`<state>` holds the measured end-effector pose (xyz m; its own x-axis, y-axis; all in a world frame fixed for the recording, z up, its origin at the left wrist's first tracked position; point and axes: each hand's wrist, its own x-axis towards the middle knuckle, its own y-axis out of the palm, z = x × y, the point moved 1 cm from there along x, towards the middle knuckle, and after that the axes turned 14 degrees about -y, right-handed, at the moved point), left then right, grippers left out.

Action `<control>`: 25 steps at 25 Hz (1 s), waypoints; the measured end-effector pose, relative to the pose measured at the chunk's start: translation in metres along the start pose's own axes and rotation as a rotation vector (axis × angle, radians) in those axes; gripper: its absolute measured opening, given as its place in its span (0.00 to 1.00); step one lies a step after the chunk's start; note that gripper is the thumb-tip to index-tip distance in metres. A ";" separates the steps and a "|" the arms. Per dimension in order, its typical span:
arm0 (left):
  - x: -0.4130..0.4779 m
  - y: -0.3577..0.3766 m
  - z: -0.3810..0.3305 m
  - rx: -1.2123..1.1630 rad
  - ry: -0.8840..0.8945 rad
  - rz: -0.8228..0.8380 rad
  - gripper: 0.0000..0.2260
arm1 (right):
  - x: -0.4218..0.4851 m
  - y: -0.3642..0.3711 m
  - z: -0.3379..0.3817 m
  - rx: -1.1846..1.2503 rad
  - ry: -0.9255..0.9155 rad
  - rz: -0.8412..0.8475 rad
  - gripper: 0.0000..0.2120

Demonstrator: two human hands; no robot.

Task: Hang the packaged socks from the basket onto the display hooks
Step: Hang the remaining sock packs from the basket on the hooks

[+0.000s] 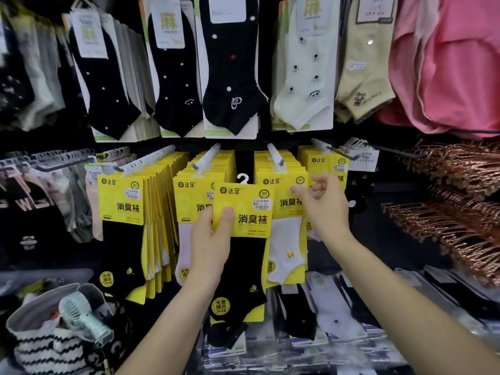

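Observation:
My left hand (211,239) grips a yellow-carded pack of black socks (242,226) by its left edge, thumb on the front; its white hanger hook (242,178) points up between two display hooks. My right hand (323,205) reaches to the packs of white socks (284,212) on the hook (274,154) to the right, fingers curled at the front pack's upper right corner; whether they pinch it is unclear. More yellow packs hang on the hooks at left (121,201) and centre (194,190). No basket shows clearly.
Black and cream socks (230,77) hang in the row above, pink garments (446,63) at upper right. Copper-coloured hangers (454,190) fill the right. A striped bag with a small fan (81,318) sits lower left. Flat wrapped sock packs (311,320) lie below.

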<state>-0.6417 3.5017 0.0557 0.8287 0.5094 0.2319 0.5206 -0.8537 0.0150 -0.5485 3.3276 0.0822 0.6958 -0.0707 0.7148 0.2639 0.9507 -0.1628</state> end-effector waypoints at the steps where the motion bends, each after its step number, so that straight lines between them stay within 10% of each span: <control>1: -0.002 0.005 -0.001 -0.005 0.000 0.015 0.06 | -0.006 -0.003 0.003 0.048 -0.049 -0.004 0.10; 6: -0.007 0.041 -0.007 0.010 0.037 0.091 0.05 | -0.032 -0.006 0.015 0.252 -0.097 0.256 0.06; 25: 0.022 0.058 -0.010 0.126 -0.001 0.116 0.23 | -0.009 -0.002 0.004 0.157 -0.058 0.197 0.05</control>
<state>-0.5951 3.4621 0.0715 0.8850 0.4081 0.2241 0.4428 -0.8865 -0.1342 -0.5579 3.3275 0.0792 0.6828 0.1339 0.7182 0.0166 0.9800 -0.1984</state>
